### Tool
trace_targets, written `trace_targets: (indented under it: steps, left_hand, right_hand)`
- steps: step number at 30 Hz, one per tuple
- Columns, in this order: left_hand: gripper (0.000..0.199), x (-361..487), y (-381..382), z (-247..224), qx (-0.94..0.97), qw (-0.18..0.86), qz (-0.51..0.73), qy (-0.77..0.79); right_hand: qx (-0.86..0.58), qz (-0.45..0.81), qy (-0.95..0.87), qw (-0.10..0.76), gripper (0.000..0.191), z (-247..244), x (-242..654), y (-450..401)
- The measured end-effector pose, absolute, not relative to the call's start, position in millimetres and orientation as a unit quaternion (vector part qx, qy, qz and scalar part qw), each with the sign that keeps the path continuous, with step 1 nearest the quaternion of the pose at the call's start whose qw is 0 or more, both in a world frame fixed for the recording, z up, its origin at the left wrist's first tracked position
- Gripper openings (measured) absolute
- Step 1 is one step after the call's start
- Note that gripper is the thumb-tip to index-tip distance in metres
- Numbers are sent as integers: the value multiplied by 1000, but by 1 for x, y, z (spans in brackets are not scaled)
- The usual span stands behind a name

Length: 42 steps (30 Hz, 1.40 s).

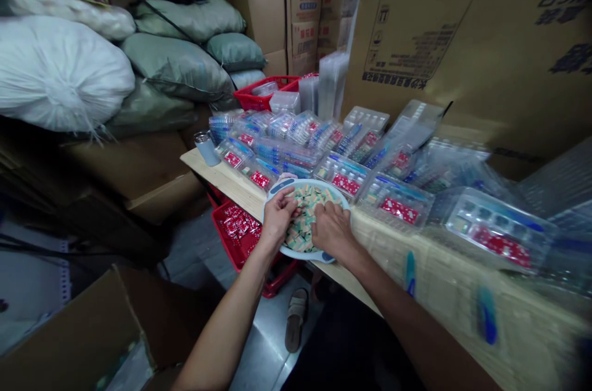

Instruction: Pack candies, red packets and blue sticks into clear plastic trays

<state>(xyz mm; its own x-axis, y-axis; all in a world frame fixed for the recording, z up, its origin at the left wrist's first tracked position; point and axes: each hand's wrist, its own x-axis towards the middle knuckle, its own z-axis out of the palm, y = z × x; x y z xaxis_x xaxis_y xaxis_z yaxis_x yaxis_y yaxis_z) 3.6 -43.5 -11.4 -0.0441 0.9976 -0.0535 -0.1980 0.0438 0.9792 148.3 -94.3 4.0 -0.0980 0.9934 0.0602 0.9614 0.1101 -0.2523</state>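
A light blue plastic basin (303, 255) sits at the edge of the wooden table, filled with small green and tan blocks (303, 227). My left hand (279, 213) is over its left side, thumb and fingers drawn together; whatever is between them is too small to make out. Inside the right half, my right hand (331, 229) has its fingers curled down onto the blocks, the fingertips hidden. Just behind the basin lie clear plastic blister packs (345, 174) containing red-and-white packets and blue pens.
More packs are heaped along the table (231, 184), with a blue tumbler (206, 149) at its far end. Loose blue pens (410, 274) lie to the right. Below stands a red basket (231, 255) of red packets. Sacks (176, 67) and cartons (263, 21) are stacked behind.
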Motion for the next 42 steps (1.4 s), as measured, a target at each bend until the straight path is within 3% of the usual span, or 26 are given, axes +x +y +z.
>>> trace_targets:
  steps: [8,12,15,19,23,28,37,42]
  left_hand:
    - [29,4,-46,-12,488,527,496,488]
    - [11,8,-46,-9,661,382,407,502]
    - [21,11,-48,-6,733,292,349,505]
    - [32,14,-49,-7,716,269,361,534]
    - [27,11,-46,-11,650,328,441,524]
    - [28,5,-45,-13,539,526,455,475]
    - [34,7,-53,0,494,587,468,439]
    - [43,7,-54,1,518,573,459,439]
  right_hand:
    - [-683,63,-705,180,22,2,152,-91]
    - [-683,46,-683,256,20,-4,154,-90]
    - [-658,68,-671,335,23,-9,161,-87]
    - [-605,184,-636,442,27,-14,175,-81]
    - [-561,379,-563,474,31,-11,181,-77]
    - [-481,460,-550,504,31,-6,164,-75]
    - [-562,299,-584,504,32,-15,151,-66]
    - [-581,274,-590,489,32,-8,147,-70]
